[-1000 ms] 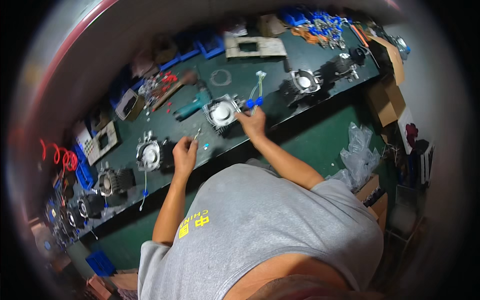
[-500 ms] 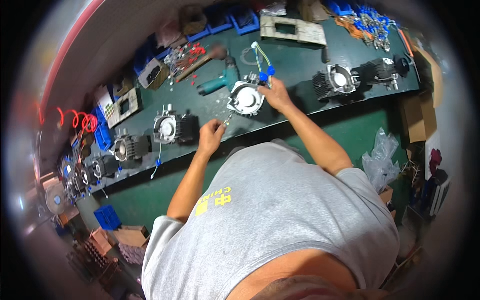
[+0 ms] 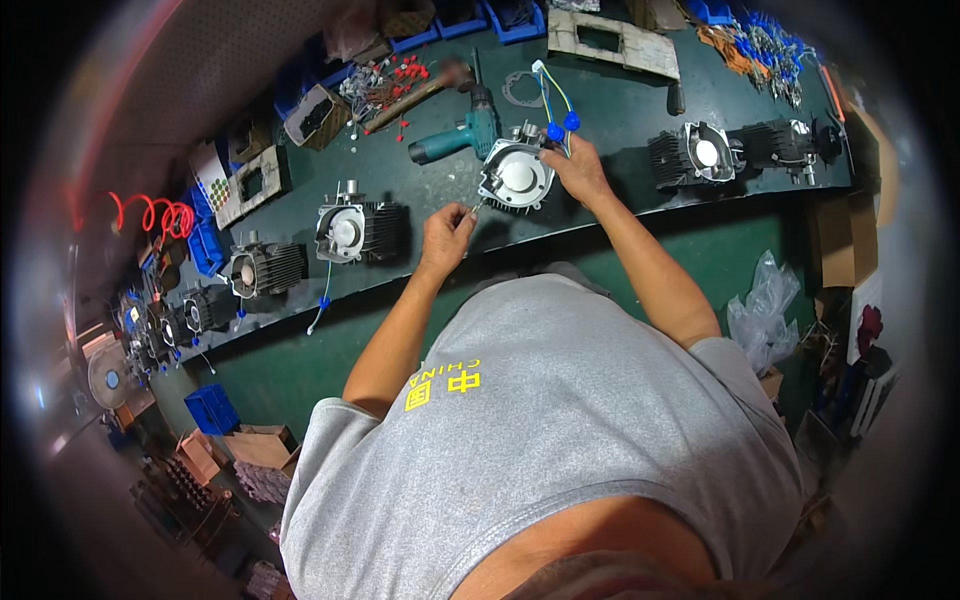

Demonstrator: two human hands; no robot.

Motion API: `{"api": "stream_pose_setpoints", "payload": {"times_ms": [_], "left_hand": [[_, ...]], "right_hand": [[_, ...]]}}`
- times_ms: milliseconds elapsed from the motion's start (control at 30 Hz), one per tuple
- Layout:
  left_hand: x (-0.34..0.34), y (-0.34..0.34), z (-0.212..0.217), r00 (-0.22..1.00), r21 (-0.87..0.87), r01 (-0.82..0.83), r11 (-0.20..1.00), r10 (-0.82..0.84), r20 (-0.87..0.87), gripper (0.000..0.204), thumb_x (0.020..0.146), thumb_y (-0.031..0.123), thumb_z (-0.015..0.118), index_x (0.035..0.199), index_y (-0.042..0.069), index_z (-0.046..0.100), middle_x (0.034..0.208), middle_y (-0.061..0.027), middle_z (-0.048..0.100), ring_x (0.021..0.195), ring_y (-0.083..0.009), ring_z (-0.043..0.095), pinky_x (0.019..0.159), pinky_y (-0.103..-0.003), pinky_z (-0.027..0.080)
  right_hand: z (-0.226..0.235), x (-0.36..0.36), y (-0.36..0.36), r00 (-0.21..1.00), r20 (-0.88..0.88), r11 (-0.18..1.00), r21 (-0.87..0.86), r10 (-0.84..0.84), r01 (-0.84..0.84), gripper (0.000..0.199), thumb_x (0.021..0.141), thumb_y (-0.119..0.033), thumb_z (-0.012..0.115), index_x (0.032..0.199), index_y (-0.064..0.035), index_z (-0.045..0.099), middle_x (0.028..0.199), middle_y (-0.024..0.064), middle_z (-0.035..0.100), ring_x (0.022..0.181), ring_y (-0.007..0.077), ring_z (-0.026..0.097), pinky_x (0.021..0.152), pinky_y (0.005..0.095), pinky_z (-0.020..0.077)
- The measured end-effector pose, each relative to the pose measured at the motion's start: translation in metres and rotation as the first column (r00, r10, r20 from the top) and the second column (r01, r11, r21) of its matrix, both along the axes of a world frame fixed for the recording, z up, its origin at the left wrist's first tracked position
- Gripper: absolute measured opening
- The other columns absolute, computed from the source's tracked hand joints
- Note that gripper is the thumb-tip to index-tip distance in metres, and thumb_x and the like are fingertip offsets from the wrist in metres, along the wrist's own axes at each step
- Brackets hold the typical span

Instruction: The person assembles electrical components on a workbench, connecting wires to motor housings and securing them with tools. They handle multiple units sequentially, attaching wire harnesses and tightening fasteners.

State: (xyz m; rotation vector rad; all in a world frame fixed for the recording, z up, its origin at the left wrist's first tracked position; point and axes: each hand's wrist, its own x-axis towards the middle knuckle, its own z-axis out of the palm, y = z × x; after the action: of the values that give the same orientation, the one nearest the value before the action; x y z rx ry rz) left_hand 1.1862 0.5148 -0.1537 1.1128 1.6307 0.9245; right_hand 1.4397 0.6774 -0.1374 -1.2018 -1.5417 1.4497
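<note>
A finned metal motor housing (image 3: pixel 518 178) with a round pale disc in its open face stands on the green bench in front of me. Its right edge is held by my right hand (image 3: pixel 580 172), thumb on the rim and the other fingers mostly hidden behind. Wires with blue connectors (image 3: pixel 563 127) rise from beside that hand and lie on the bench top. My left hand (image 3: pixel 447 240) is closed in a pinch at the housing's lower left corner. A small metal piece (image 3: pixel 478 205) sticks out from its fingertips; its kind is too small to tell.
A teal power drill (image 3: pixel 455 138) lies just behind the housing, beside a hammer (image 3: pixel 415 97) and a flat gasket (image 3: pixel 522 89). More finned housings (image 3: pixel 350 232) line the bench on the left, others (image 3: pixel 697 155) on the right. Blue bins (image 3: pixel 515 20) stand along the back.
The whole view has shifted slightly. My left fingertips have come a little nearer the housing's lower left corner. My right hand keeps its hold on the housing.
</note>
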Motion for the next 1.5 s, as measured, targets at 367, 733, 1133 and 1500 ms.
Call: {"api": "stream_pose_setpoints", "payload": {"times_ms": [367, 733, 1133, 1500], "left_hand": [[-0.004, 0.003, 0.005, 0.992, -0.081, -0.006, 0.997, 0.016, 0.122, 0.011, 0.097, 0.01, 0.067, 0.093, -0.001, 0.068, 0.079, 0.0027, 0.063, 0.072, -0.0041, 0.054, 0.065, -0.023, 0.043], [0.002, 0.02, 0.003, 0.966, -0.125, -0.002, 0.992, 0.034, 0.255, 0.012, 0.096, 0.014, 0.067, 0.093, 0.002, 0.069, 0.075, 0.0034, 0.06, 0.065, -0.0047, 0.051, 0.057, -0.023, 0.038], [-0.006, 0.03, -0.01, 0.989, -0.013, 0.124, 0.992, -0.124, -0.077, 0.017, 0.093, 0.023, 0.07, 0.097, 0.006, 0.069, 0.08, -0.0082, 0.066, 0.067, -0.0242, 0.061, 0.061, -0.036, 0.048], [0.007, 0.026, 0.0, 0.881, -0.306, 0.063, 0.95, 0.091, 0.464, 0.018, 0.101, 0.021, 0.064, 0.094, 0.004, 0.066, 0.08, -0.0028, 0.064, 0.068, -0.0104, 0.058, 0.06, -0.026, 0.047]], "right_hand": [[0.004, -0.003, -0.001, 0.999, 0.037, 1.0, 0.011, -0.026, 0.025, 0.031, 0.088, -0.01, 0.073, 0.117, -0.0016, 0.068, 0.097, 0.0037, 0.069, 0.091, 0.0127, 0.06, 0.087, 0.0325, 0.0497], [0.008, -0.003, -0.002, 1.0, 0.005, 0.999, -0.048, -0.025, 0.025, 0.034, 0.088, -0.007, 0.073, 0.121, -0.0019, 0.068, 0.101, 0.0039, 0.069, 0.095, 0.0138, 0.061, 0.09, 0.0323, 0.0503], [0.025, -0.009, -0.006, 0.997, 0.047, 0.994, -0.086, -0.057, 0.061, 0.034, 0.09, -0.008, 0.073, 0.123, -0.001, 0.068, 0.11, 0.0042, 0.07, 0.101, 0.0129, 0.061, 0.092, 0.0325, 0.0509], [-0.012, -0.01, -0.01, 0.994, -0.033, 0.988, 0.106, -0.107, 0.11, 0.023, 0.091, -0.004, 0.068, 0.113, 0.0003, 0.063, 0.094, 0.0011, 0.064, 0.088, 0.0086, 0.057, 0.077, 0.03, 0.052]]}}
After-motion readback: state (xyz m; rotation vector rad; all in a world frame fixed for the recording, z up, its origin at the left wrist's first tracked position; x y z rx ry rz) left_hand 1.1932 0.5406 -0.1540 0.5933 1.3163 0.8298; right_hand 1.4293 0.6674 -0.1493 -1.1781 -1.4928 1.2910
